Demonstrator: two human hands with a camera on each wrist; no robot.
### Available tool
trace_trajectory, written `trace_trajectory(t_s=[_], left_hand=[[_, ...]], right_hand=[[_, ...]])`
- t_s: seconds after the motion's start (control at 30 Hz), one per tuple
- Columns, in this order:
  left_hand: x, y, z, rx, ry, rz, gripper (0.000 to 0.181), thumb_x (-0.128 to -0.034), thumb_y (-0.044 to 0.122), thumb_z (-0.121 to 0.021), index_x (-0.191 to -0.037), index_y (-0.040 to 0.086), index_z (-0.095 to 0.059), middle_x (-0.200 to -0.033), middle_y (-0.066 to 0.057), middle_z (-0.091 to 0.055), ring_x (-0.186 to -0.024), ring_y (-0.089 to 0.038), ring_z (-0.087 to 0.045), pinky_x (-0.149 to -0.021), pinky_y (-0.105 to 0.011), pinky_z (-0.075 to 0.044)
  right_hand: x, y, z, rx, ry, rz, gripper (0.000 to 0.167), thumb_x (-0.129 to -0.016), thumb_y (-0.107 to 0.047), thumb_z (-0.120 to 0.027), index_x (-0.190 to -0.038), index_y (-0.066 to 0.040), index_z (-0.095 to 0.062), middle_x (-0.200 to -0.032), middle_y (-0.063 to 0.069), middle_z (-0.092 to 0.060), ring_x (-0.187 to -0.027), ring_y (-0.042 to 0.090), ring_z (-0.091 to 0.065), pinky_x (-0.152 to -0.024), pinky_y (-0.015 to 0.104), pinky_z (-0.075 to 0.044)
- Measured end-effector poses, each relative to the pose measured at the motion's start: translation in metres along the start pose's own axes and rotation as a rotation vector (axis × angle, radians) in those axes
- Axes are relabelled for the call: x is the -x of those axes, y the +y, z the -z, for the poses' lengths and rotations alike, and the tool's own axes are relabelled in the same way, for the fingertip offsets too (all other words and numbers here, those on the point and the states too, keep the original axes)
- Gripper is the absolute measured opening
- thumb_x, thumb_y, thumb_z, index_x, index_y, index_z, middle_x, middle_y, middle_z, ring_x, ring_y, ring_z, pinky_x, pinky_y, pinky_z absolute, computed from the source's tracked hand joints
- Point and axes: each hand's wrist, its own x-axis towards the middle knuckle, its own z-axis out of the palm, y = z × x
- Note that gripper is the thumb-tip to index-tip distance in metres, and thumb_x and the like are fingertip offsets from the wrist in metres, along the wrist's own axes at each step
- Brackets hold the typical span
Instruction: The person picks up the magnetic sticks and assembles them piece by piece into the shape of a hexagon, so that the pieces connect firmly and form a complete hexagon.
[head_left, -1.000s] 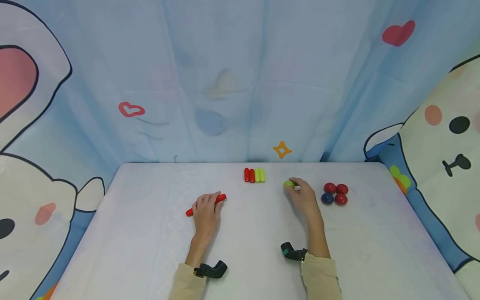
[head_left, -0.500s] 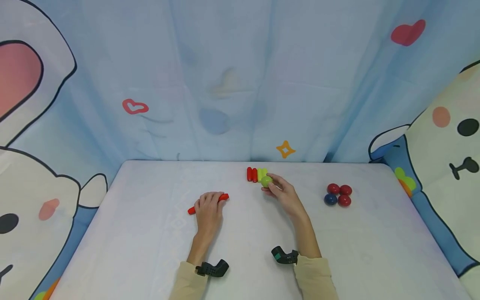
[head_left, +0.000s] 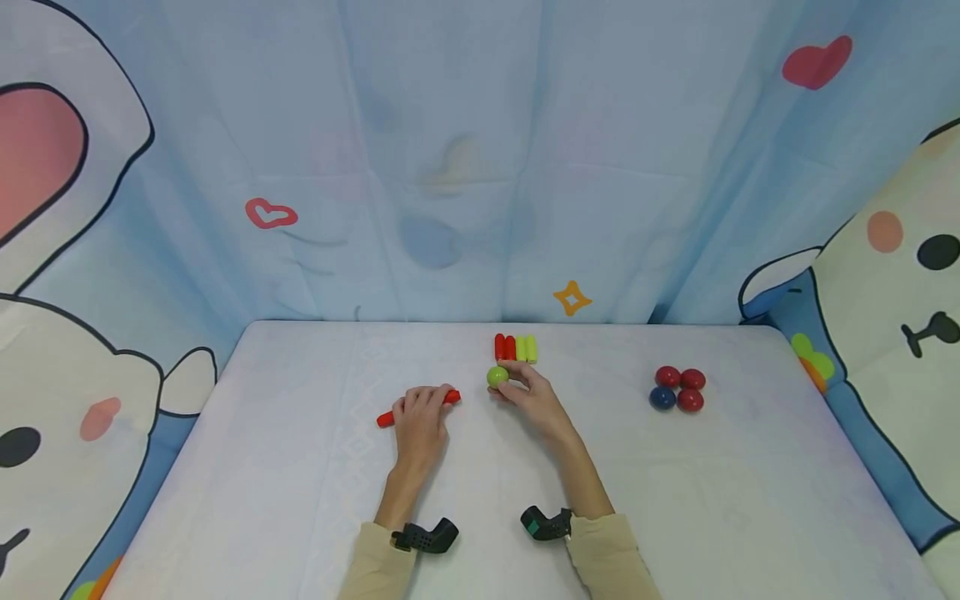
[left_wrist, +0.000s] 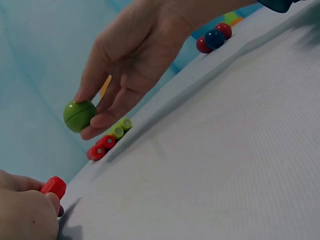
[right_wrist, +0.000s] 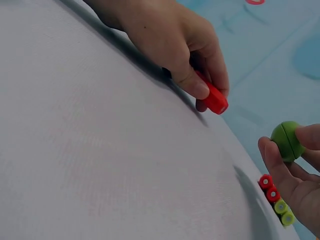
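My left hand (head_left: 418, 427) grips a long red rod (head_left: 386, 419) slantwise, low over the white table; one end of it (left_wrist: 55, 187) pokes out past the fingers in the left wrist view. A little to the right, my right hand (head_left: 542, 408) pinches a green ball (head_left: 497, 377) with a seam round it between thumb and fingers. In the left wrist view this ball (left_wrist: 80, 116) hangs above the tabletop, apart from the rod. Fingers cover the rod's middle.
Behind the right hand lie two short red rods (head_left: 505, 347) and two yellow-green rods (head_left: 527, 348) side by side. Farther right sit three red balls (head_left: 692, 379) and a dark blue ball (head_left: 662, 398) in a cluster. A blue curtain (head_left: 450, 250) stands behind the table (head_left: 315, 483).
My right hand has carried the green ball leftward, past the front of the short rods, toward the left hand. The left hand still holds the red rod in about the same place.
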Motion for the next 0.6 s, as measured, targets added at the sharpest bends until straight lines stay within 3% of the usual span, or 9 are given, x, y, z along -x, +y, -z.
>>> trace_trajectory(t_s=[0.23, 0.4, 0.6], left_hand=[[0.001, 0.001, 0.000, 0.041, -0.044, -0.020, 0.027, -0.0922, 0.018, -0.064, -0.118, 0.021, -0.067, -0.107, 0.000, -0.069, -0.109, -0.021, -0.056, -0.095, -0.046, -0.039], [0.001, 0.002, 0.000, 0.083, -0.046, -0.039, 0.027, -0.0929, 0.020, -0.064, -0.120, 0.023, -0.067, -0.107, 0.001, -0.070, -0.110, -0.020, -0.057, -0.096, -0.045, -0.040], [0.001, 0.002, 0.000, 0.088, -0.038, -0.054, 0.028, -0.0925, 0.021, -0.064, -0.121, 0.022, -0.067, -0.107, 0.001, -0.070, -0.109, -0.020, -0.057, -0.095, -0.045, -0.041]], right_hand=[[-0.001, 0.006, -0.009, -0.008, -0.021, -0.025, 0.042, -0.098, -0.010, -0.051, -0.140, -0.007, -0.045, -0.142, 0.018, -0.050, -0.115, 0.028, -0.065, -0.097, 0.031, -0.051], [-0.001, 0.005, -0.014, -0.044, -0.041, -0.039, 0.043, -0.097, -0.006, -0.052, -0.139, -0.004, -0.046, -0.138, 0.019, -0.051, -0.111, 0.024, -0.065, -0.094, 0.029, -0.054], [0.000, 0.004, -0.021, -0.013, -0.027, -0.064, 0.041, -0.094, -0.007, -0.057, -0.135, -0.005, -0.051, -0.134, 0.016, -0.053, -0.106, 0.020, -0.065, -0.092, 0.031, -0.055]])
